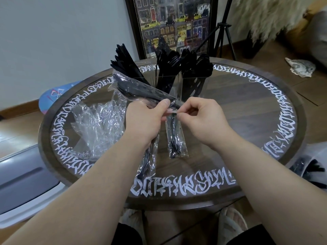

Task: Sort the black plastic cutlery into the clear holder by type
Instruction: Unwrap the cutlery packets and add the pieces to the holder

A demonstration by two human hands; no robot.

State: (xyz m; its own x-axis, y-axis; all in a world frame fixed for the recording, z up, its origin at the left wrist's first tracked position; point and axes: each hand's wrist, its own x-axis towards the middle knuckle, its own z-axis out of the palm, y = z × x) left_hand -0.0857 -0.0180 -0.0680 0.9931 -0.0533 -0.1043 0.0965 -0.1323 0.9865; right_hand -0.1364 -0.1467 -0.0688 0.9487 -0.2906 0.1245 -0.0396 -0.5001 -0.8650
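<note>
Hands: left hand point(145, 119), right hand point(200, 117) pinch cutlery packet point(141, 91) | clear holder point(169, 85) behind | empty wrappers point(95, 124) left

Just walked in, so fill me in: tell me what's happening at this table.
A person is unwrapping black plastic cutlery. The left hand grips a clear packet of cutlery, while the right hand pinches its sealed end. The clear holder behind already holds sorted pieces. Empty wrappers and another sealed packet lie on the table.
</note>
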